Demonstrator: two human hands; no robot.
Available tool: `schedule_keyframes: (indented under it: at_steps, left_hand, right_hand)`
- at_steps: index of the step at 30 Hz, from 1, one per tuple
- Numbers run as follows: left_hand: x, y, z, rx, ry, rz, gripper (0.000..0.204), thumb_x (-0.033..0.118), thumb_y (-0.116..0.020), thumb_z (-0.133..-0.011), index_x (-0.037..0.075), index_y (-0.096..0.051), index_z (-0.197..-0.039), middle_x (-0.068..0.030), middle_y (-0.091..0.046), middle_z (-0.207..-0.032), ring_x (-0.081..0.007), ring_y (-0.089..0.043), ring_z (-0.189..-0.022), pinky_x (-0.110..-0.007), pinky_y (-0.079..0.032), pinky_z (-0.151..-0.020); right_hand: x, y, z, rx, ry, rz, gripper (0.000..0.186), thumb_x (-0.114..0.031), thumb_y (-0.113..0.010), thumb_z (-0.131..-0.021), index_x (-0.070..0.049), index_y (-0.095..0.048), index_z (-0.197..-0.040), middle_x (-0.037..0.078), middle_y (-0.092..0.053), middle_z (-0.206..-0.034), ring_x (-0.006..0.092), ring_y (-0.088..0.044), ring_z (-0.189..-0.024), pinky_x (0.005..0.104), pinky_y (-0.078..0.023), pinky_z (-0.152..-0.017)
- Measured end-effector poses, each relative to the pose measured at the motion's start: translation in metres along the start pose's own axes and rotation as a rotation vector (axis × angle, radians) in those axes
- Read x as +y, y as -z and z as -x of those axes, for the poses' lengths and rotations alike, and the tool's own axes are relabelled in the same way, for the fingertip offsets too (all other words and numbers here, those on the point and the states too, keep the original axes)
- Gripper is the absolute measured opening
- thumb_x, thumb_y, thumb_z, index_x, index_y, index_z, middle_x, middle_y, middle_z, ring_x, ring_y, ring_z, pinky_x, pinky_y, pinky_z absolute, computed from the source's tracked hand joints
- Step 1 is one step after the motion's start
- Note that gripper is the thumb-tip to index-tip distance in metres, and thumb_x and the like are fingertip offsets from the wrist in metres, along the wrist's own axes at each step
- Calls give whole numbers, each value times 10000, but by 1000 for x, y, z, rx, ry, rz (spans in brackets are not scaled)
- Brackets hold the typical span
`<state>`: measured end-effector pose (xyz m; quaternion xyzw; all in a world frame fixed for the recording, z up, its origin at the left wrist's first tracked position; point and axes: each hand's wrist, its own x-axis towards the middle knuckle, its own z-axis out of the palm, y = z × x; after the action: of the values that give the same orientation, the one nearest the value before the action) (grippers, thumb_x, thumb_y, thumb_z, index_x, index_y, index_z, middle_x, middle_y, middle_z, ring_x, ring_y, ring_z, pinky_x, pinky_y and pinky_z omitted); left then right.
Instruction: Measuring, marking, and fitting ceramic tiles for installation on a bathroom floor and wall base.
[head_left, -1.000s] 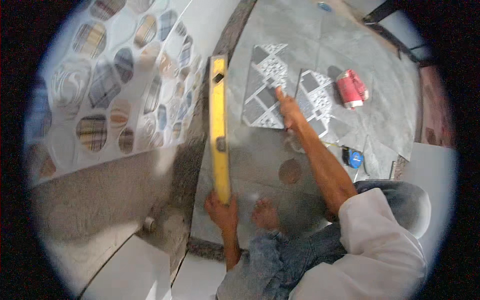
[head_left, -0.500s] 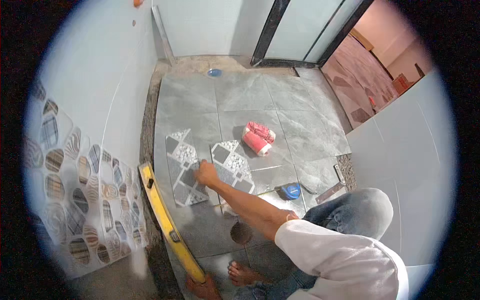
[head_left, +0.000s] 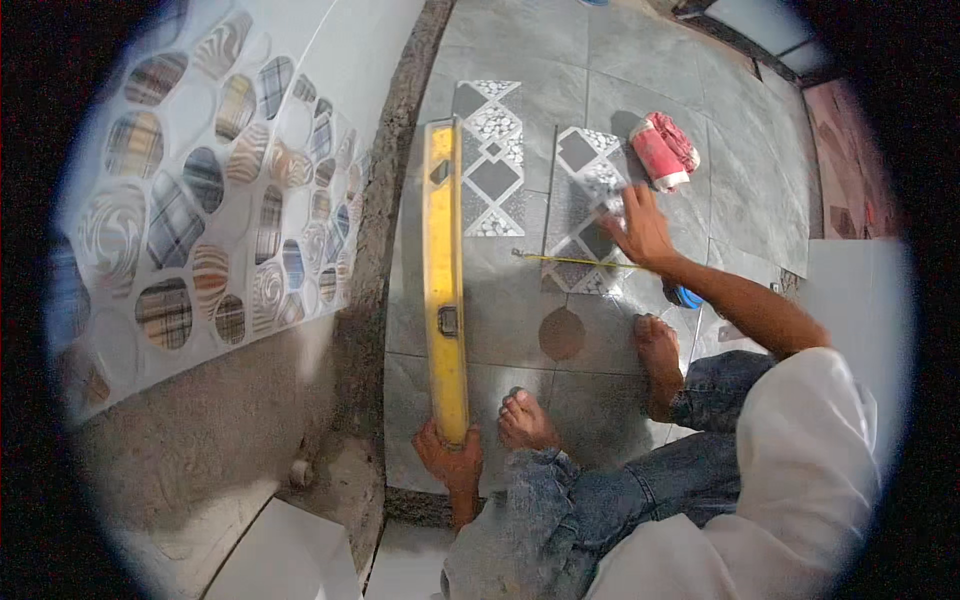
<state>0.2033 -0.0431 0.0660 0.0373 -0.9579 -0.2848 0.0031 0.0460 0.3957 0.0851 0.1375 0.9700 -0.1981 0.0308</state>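
Observation:
My left hand (head_left: 450,458) is closed round the lower end of a long yellow spirit level (head_left: 446,285), which lies lengthwise over the grey floor tiles near the wall. Beside its upper part is a patterned grey-and-white tile strip (head_left: 493,178). Farther right a second patterned strip (head_left: 575,240) lies roughly parallel to the first. Over that second strip's right edge is my right hand (head_left: 641,228), fingers stretched out and apart, with nothing visible in it. A tape measure (head_left: 686,297), blue and partly hidden under my right forearm, has its yellow blade drawn out across the strip's lower part.
A red-and-white rolled bundle (head_left: 662,153) lies beyond my right hand. Near my bare feet is a round dark patch (head_left: 562,334) in the floor. A rough gap (head_left: 392,190) runs along the wall on the left, which bears pebble-patterned tiles (head_left: 200,180).
The view has swung left and down. My right hand has gone from the left patterned strip to the right one, its fingers now spread. The level has shifted from the wall gap onto the floor tiles.

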Motion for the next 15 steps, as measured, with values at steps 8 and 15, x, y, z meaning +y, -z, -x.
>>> schedule_keyframes:
  at_steps: [8, 15]
  left_hand:
    - [82, -37, -79, -144, -144, 138, 523, 215, -767, -612, 10, -527, -1029, -177, -541, -946, -381, -508, -923, -489, -422, -800]
    - [144, -80, -195, -146, -409, 182, 508, 261, -730, -664, -4, -514, -1039, -216, -505, -980, -394, -498, -894, -506, -419, -786]
  right_hand:
    - [118, 52, 114, -523, -143, 144, 919, -383, -789, -659, -122, -278, -1377, 185, -322, -1368, 435, -342, -1227, 605, -382, -907]
    - [115, 68, 112, -674, -141, -83, 766, -301, -757, -631, -28, -446, -1276, 210, -507, -1136, 366, -518, -1062, 413, -422, -924]
